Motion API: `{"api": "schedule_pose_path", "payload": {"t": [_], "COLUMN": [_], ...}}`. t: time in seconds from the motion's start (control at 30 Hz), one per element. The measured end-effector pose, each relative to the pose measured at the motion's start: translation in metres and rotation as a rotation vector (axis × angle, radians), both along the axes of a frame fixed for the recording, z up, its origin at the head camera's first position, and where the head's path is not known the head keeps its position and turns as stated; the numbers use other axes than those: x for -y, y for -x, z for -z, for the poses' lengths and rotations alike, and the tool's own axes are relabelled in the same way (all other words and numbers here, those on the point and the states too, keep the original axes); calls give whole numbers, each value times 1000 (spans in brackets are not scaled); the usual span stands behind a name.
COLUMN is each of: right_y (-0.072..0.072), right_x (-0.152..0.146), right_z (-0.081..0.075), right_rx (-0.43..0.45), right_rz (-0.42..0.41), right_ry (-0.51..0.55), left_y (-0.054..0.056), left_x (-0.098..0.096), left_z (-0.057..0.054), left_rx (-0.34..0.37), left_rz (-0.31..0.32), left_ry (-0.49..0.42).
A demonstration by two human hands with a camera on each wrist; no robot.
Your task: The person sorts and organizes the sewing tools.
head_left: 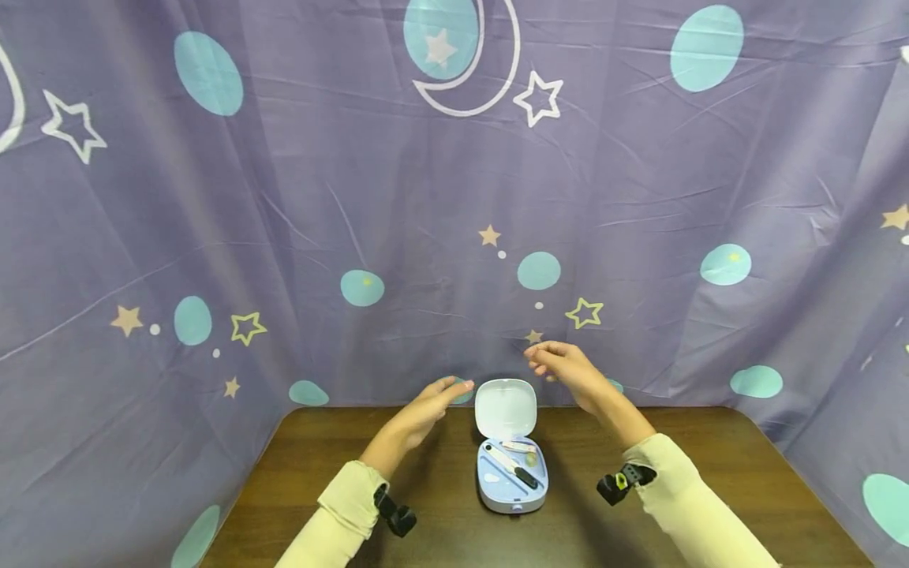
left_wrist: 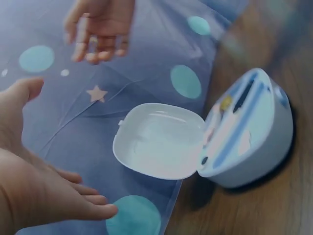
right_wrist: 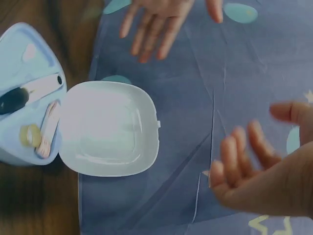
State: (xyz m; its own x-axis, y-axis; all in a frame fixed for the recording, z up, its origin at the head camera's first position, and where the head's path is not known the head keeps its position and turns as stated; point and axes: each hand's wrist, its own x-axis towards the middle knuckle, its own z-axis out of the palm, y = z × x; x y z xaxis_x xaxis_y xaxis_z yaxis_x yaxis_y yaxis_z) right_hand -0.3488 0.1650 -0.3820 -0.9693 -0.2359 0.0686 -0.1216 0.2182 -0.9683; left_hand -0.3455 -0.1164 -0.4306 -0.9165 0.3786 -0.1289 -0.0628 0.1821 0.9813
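A small light-blue box point(head_left: 497, 498) stands on the table with its white lid point(head_left: 506, 406) swung up and back. Lying diagonally in its tray is a slim tool with a white shaft and black handle point(right_wrist: 13, 101). Beside the tool are a yellowish ring point(right_wrist: 30, 136) and a narrow pinkish-white strip point(right_wrist: 48, 129). To the left of the lid, my left hand point(head_left: 428, 406) is raised in the air, fingers extended and holding nothing. My right hand point(head_left: 564, 369) hovers higher, right of the lid, its fingers loosely bent and empty.
The box sits on a dark brown wooden table point(head_left: 319, 489). Right behind the table's far edge hangs a purple curtain point(head_left: 426, 197) with moons, stars and teal spots. Each sleeve carries a black wrist camera point(head_left: 616, 485).
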Motion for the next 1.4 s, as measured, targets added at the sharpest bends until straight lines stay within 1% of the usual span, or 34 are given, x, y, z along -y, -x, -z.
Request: {"api": "schedule_pose_path", "payload": {"t": [0.07,0.13,0.2,0.27,0.33,0.47,0.57,0.63,0.87,1.0,1.17,1.4], "right_y": [5,8,11,13,16,21,25,27,31,34,37,39], "right_x": [-5,-9,-12,-14,-15,-16,-16,-17,-21,-23,-25,-22], "right_z": [0,4,10,18,26,43,54,59,76,84,94,100], "right_rx": [106,204,287,352,406,509,564,592,676,692,715,720], "right_rz": [44,73,75,71,61,47,32,15,-57,-101,-115,-160], "right_ry": [71,121,142,152,160,171,143,111,14,-18,-45,-62], "left_y": [5,10,13,17,19,22,24,26,29,31,34,38], "left_x": [3,4,5,4,3,-1,-5,-8,-15,-19,-24,-28], "left_z": [-1,2,7,14,22,36,41,42,48,51,54,53], "left_rx": [81,175,268,344,403,465,483,493,510,517,531,538], "left_rz": [-23,-48,-67,-80,-85,-59,-34,-32,-52,-69,-69,-77], "left_ry": [-62,-111,-145,-157,-161,-147,-136,-131,-84,-61,-55,-36]}}
